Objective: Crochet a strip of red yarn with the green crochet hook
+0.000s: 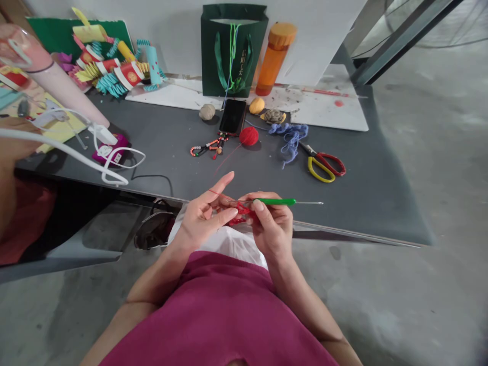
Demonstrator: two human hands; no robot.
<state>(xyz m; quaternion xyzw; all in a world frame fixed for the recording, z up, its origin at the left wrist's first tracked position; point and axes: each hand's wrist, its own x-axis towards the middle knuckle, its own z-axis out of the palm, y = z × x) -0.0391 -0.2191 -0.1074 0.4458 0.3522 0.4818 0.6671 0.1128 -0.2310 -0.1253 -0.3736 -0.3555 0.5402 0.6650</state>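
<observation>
In my right hand (272,223) is a crochet hook with a green handle (280,202), one thin metal end pointing right and the other reaching the red crochet piece (244,208). My left hand (206,213) pinches that piece from the left, its index finger raised with red yarn running over it. Much of the piece is hidden by my fingers. From the raised finger the thread leads up to a red yarn ball (249,136) on the grey table. My two hands are close together at the table's front edge.
Scissors (324,165) and crinkled blue yarn (292,140) lie to the right. Behind the hands are a phone (232,117) with a beaded strap, small yarn balls, a green paper bag (233,56) and an orange bottle (274,61). White cables (114,178) and a person's arm (17,142) are at left.
</observation>
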